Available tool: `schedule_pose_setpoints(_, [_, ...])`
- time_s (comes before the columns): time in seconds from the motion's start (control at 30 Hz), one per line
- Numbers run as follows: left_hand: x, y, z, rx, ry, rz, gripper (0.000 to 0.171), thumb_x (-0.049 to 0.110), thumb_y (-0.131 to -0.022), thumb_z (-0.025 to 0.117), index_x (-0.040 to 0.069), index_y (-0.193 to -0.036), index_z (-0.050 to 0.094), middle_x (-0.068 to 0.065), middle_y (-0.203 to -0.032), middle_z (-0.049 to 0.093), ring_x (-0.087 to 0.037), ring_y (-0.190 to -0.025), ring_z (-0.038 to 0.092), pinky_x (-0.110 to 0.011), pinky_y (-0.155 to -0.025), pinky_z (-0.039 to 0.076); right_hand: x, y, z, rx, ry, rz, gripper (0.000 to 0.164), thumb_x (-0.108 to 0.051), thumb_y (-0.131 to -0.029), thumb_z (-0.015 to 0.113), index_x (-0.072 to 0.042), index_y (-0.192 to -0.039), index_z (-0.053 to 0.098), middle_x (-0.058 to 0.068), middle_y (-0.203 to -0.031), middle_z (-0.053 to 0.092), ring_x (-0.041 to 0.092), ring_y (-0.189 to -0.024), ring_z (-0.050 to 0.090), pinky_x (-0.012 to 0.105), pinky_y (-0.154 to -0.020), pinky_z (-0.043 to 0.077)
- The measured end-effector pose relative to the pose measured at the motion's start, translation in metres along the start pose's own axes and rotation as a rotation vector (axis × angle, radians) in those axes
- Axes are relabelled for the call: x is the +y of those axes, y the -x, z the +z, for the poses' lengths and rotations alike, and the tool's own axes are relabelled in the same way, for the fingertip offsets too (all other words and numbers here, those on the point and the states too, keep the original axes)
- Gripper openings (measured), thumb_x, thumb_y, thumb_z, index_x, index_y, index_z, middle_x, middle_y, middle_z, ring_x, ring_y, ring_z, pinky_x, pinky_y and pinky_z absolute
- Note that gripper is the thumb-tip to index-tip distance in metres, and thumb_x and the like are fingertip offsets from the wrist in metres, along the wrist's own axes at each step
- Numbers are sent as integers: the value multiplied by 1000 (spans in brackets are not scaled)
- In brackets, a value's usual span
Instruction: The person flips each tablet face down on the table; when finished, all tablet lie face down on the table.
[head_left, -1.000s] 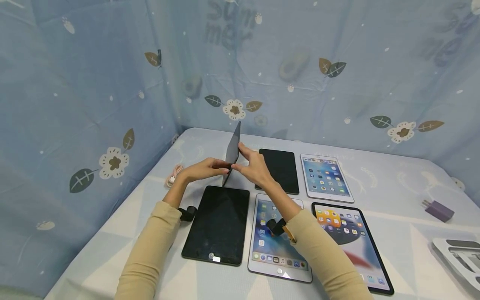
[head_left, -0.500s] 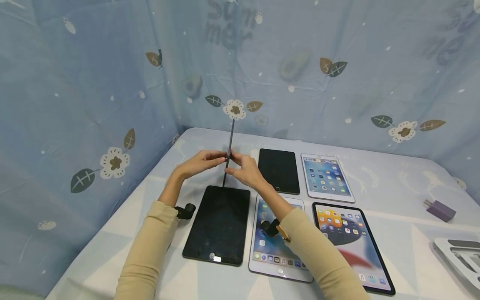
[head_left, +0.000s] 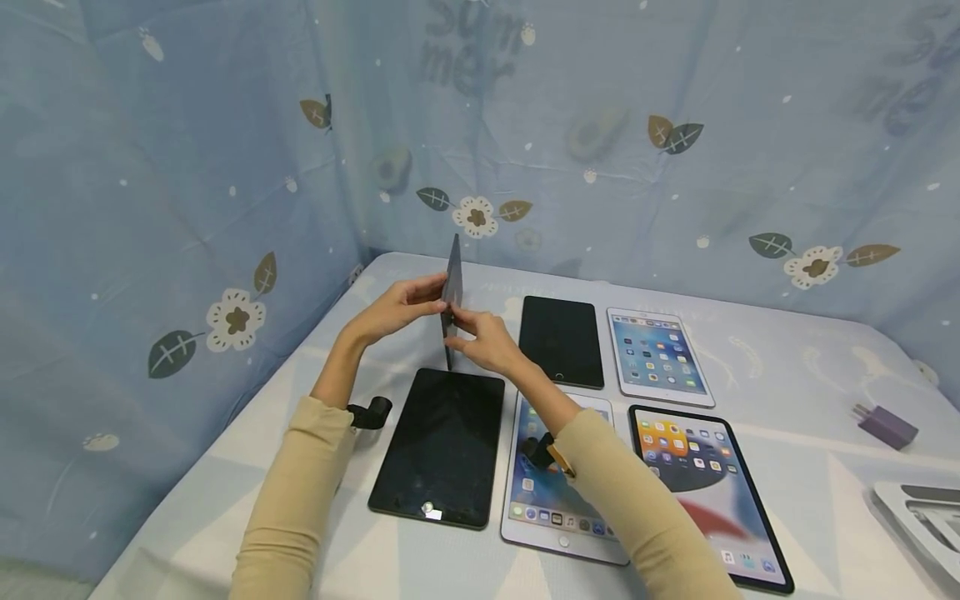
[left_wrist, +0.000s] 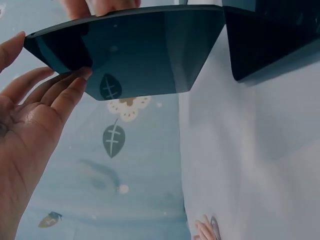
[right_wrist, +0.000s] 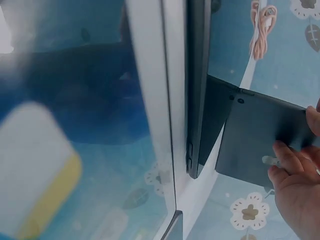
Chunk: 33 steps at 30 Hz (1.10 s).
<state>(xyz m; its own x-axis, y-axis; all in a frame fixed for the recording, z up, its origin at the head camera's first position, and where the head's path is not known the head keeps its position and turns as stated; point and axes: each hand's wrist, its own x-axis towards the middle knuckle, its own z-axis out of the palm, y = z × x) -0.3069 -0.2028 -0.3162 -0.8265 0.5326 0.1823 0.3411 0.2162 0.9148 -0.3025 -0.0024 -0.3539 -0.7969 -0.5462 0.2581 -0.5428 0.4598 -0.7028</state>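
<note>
A dark grey tablet (head_left: 453, 287) stands on edge behind the front row of tablets, seen almost side-on in the head view. My left hand (head_left: 397, 310) holds it from the left. In the left wrist view the fingers lie on its glossy dark screen (left_wrist: 145, 55) and the thumb is at its edge. My right hand (head_left: 487, 340) touches the matte back (right_wrist: 250, 135) with its fingertips, near a small pale mark (right_wrist: 270, 160). Just in front lies a black tablet (head_left: 442, 446) with its screen dark.
Right of it lie a lit white-framed tablet (head_left: 555, 500), a lit black-framed one (head_left: 720, 483), another dark tablet (head_left: 561, 342) and a small lit white one (head_left: 660, 354). Farther right are a purple plug (head_left: 887, 427) and a white device (head_left: 918, 521). A pink cable (right_wrist: 260, 30) lies left.
The tablet has swung about its upright axis, from its front side showing to its back side showing in the head view. Both hands have shifted slightly, the left one upward.
</note>
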Motion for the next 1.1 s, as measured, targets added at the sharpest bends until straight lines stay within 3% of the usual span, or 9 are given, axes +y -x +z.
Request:
schedule_pose_setpoints(0.17, [2, 4, -6, -3, -5, -38, 61, 9, -99, 51, -3, -151, 20, -24, -155, 26, -36, -142, 31, -53, -114, 28, 1, -2, 2, -47, 70, -2, 63, -20, -94, 62, 0, -146, 33, 18, -144, 45, 28, -127, 53, 39, -104, 45])
schedule_pose_setpoints(0.47, [0, 18, -22, -9, -6, -57, 60, 7, -99, 49, -3, -151, 21, -21, -156, 25, -36, -144, 28, -52, -116, 24, -2, -5, 7, -181, 161, 83, 59, -23, -97, 58, -5, -148, 33, 19, -145, 45, 33, -125, 55, 40, -103, 46])
schedule_pose_setpoints(0.8, [-6, 20, -26, -27, 80, -75, 59, 5, -100, 46, -1, -152, 18, -18, -159, 19, -34, -146, 22, -50, -118, 18, -4, -5, 9, -194, 227, 171, 61, -28, -98, 56, -8, -150, 32, 21, -140, 51, 34, -121, 57, 38, -89, 52])
schedule_pose_setpoints(0.83, [-7, 20, -26, -28, 95, -76, 60, 5, -100, 46, -1, -152, 18, -17, -159, 19, -34, -146, 22, -49, -119, 18, -4, -6, 9, -195, 231, 181, 61, -28, -98, 56, -8, -150, 31, 22, -134, 56, 32, -112, 62, 35, -84, 52])
schedule_pose_setpoints(0.9, [-9, 21, -27, -31, 115, -75, 60, 5, -100, 46, -1, -152, 18, -17, -159, 18, -34, -146, 21, -50, -119, 18, -3, -7, 10, -207, 240, 198, 63, -30, -97, 56, -9, -150, 30, 19, -105, 67, 25, -83, 66, 29, -69, 50])
schedule_pose_setpoints(0.97, [-10, 23, -29, -30, 129, -80, 60, 3, -100, 45, 0, -152, 17, -17, -160, 17, -34, -146, 20, -50, -118, 18, -3, -8, 12, -217, 253, 203, 64, -31, -97, 56, -8, -151, 29, 11, -75, 61, 17, -57, 54, 25, -57, 41])
schedule_pose_setpoints(1.03, [-11, 25, -30, -29, 139, -90, 60, 2, -100, 44, 0, -153, 16, -17, -160, 16, -34, -147, 19, -50, -118, 17, -3, -9, 14, -227, 266, 200, 64, -31, -97, 56, -8, -150, 29, 6, -65, 52, 12, -47, 39, 23, -54, 37])
schedule_pose_setpoints(1.1, [-13, 28, -31, -30, 135, -107, 59, 1, -100, 42, 0, -153, 14, -17, -160, 15, -33, -147, 17, -50, -119, 16, -3, -9, 15, -226, 279, 196, 63, -32, -97, 56, -7, -150, 31, 7, -73, 61, 10, -49, 45, 24, -59, 41])
